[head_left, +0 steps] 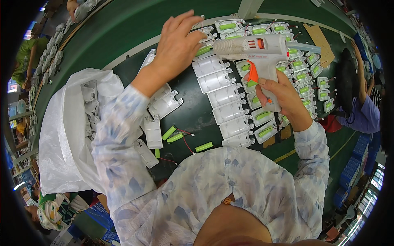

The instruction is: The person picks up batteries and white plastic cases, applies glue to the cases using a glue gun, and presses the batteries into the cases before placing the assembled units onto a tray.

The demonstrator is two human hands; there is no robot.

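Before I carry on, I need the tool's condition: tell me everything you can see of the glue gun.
The glue gun looks like off-white plastic, with a ribbed front end, an orange-edged side opening and an orange trigger. A translucent glue stick protrudes from its rear. The right hand grips the handle; whether the trigger is pressed, I cannot tell. It is held roughly level above rows of white casings, front end pointing left, toward the left hand.

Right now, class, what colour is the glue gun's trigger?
The trigger is orange, best seen in the head view.
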